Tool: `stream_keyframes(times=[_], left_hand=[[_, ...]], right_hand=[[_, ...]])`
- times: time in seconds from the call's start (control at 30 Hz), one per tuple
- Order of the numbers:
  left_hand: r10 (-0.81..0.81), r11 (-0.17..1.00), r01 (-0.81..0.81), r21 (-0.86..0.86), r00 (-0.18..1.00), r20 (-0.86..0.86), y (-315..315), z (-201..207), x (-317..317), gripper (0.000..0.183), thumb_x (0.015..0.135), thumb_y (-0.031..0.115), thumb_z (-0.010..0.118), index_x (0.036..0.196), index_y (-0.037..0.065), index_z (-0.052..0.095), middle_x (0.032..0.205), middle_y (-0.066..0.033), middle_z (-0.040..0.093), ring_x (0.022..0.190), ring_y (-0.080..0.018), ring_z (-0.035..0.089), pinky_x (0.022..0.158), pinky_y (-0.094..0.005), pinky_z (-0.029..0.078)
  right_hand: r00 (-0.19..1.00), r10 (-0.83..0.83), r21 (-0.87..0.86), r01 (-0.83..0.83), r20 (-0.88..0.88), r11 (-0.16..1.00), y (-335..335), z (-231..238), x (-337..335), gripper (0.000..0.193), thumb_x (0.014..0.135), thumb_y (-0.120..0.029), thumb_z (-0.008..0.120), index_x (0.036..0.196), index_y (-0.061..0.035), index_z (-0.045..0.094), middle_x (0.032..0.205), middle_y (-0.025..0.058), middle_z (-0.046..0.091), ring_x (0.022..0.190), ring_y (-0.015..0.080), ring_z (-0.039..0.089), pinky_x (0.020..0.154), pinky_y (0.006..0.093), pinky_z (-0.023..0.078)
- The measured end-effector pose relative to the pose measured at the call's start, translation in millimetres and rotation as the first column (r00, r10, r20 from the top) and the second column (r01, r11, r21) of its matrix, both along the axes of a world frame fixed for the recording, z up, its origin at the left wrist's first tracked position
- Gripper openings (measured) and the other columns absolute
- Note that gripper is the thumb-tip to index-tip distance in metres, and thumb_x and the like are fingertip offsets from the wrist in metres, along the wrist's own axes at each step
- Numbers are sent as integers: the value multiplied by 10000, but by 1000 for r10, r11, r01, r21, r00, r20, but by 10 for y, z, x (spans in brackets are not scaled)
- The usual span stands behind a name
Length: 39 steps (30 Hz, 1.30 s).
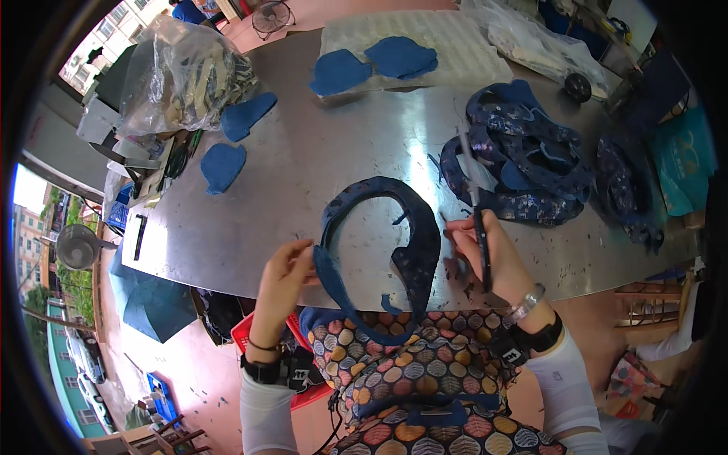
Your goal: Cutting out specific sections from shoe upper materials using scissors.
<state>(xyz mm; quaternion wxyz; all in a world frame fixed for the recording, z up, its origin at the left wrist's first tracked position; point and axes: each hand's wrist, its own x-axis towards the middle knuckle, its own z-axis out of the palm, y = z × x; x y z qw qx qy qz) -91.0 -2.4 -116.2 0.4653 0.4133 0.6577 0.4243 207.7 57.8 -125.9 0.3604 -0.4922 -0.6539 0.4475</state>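
A loop-shaped dark blue fabric piece [425,227] lies at the table's near edge, its lower end hanging over toward my apron. Lighter blue material shows along its lower left side. The fingers of my left hand [284,277] are closed at that left edge and appear to pinch it. To the right of the loop, my right hand [493,254] grips a black-handled tool [481,235] with a long metal blade pointing away from me. The blade is partly blurred, so I cannot tell whether it is a knife or scissors. A small blue scrap [390,304] lies inside the loop.
Dark blue patterned fabric pieces [523,152] are heaped at the right, with another piece [626,189] beyond. Several flat blue pieces [246,115] lie at the left and on a pale sheet [455,72] at the back. A stuffed plastic bag [178,83] stands far left.
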Motion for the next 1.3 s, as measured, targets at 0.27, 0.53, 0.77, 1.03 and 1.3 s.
stream_keyframes(times=[0.27,0.53,0.77,1.03,1.3], left_hand=[[-161,986,160,-37,987,-21,152,-93,494,542,705,94,756,1128,-79,466,756,-33,552,598,-73,544,492,-202,432],[-160,964,113,239,970,184,36,-238,739,189,892,186,559,891,1,595,733,-5,583,620,-73,524,558,-220,423],[-151,984,126,126,967,207,-77,-286,545,247,920,185,512,1026,-24,588,869,-6,595,768,-70,530,685,-213,437],[-262,957,227,181,944,202,16,-262,472,316,883,118,556,1172,6,497,835,33,542,705,-44,492,605,-185,406],[-192,967,155,201,964,184,-73,-376,443,325,925,204,509,1160,-21,521,928,25,543,833,-66,453,750,-202,386]], right_hand=[[994,-41,-327,7,-97,945,149,-9,-320,393,766,-197,717,913,12,418,702,50,528,497,89,476,466,196,407],[985,96,-216,-64,141,974,27,-5,-414,622,631,-232,812,1032,49,428,879,82,530,785,150,534,703,263,464],[998,-9,-203,-4,-64,979,51,-95,-272,572,618,-200,823,1007,-7,450,879,45,514,772,114,513,690,243,455],[965,78,143,-43,-252,989,204,-335,2,460,650,-169,811,925,-93,450,769,-54,433,694,48,416,646,189,375],[979,91,81,-78,-180,994,140,-307,10,346,704,-126,766,862,-105,459,710,-73,408,622,35,382,583,185,348]])
